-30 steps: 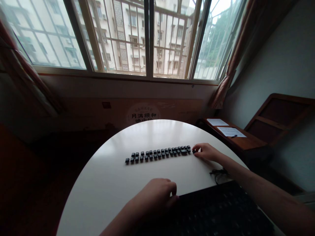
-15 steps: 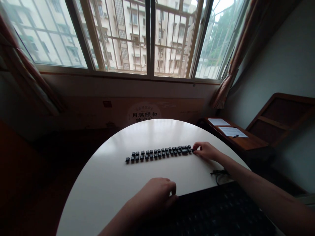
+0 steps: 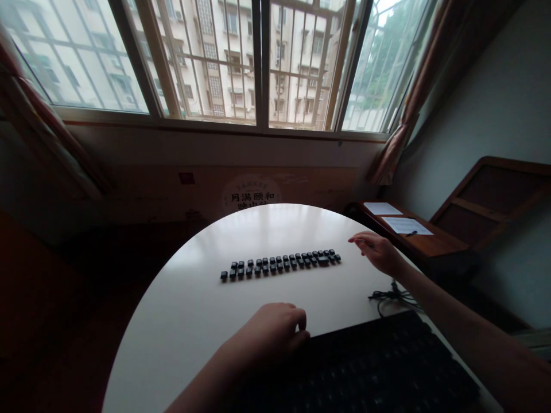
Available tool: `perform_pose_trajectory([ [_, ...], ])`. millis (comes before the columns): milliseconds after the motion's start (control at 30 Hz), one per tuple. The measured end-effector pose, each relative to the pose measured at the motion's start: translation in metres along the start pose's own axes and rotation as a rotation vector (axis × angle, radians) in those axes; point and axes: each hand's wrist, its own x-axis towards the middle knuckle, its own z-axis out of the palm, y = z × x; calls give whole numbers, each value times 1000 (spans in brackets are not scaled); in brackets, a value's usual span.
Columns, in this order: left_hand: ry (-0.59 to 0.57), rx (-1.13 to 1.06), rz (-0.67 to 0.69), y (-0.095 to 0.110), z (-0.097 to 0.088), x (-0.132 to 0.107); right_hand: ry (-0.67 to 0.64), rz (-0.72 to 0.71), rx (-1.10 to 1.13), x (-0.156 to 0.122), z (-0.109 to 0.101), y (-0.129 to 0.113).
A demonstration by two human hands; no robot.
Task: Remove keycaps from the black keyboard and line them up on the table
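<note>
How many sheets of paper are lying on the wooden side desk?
2. One sheet lies at the far end of the wooden side desk; the other sheet is nearer, with a small dark item at its near edge. None seem hidden.

Glossy smooth white table (image 3: 241,321), window glare on top. On table: matt black plastic keycaps (image 3: 279,264), matt black keyboard (image 3: 365,373), thin black cable (image 3: 387,297). Right of table: polished brown wood desk (image 3: 426,246) with white paper sheets (image 3: 404,225). Above table: cloth curtain (image 3: 408,97), metal window bars (image 3: 297,63).
</note>
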Motion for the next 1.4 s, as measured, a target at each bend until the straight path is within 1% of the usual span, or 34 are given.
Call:
perform_pose_trajectory([
  [33, -5, 4, 2, 1, -1, 0, 74, 45, 70, -8, -8, -8],
  [100, -17, 11, 1, 3, -3, 0, 177, 172, 252, -29, -22, -24],
  [167, -41, 16, -3, 6, -5, 0, 209, 302, 459, -54, -34, -38],
  [200, -47, 17, 0, 7, -6, 1, 187, 372, 548, -67, -39, -45],
  [267, -54, 16, 7, 8, -7, 1, 99, 515, 662, -93, -45, -56],
  [333, -63, 16, 10, 8, -7, 2, 18, 619, 680, -115, -47, -65],
  [400, -76, 19, 9, 9, -7, 3, -16, 661, 649, -133, -45, -69],
  [500, -85, 21, 2, 9, -7, 4, 1, 674, 608, -151, -38, -67],
  [633, -72, 11, 1, 9, -8, 4, 71, 691, 628, -160, -23, -56],
  [767, -83, 18, -11, 9, -8, 4, 44, 644, 630, -157, -14, -48],
  [900, -97, 17, -13, 10, -9, 5, 40, 617, 550, -151, -14, -45],
  [1067, -107, 28, -15, 10, -9, 6, 85, 606, 511, -152, -14, -42],
  [1167, -105, 26, -15, 9, -8, 6, 47, 598, 498, -154, -12, -41],
  [1300, -110, 23, -20, 8, -6, 6, -5, 511, 430, -161, -9, -44],
  [1400, -103, 24, -13, 8, -6, 6, 5, 392, 270, -167, -7, -53],
])
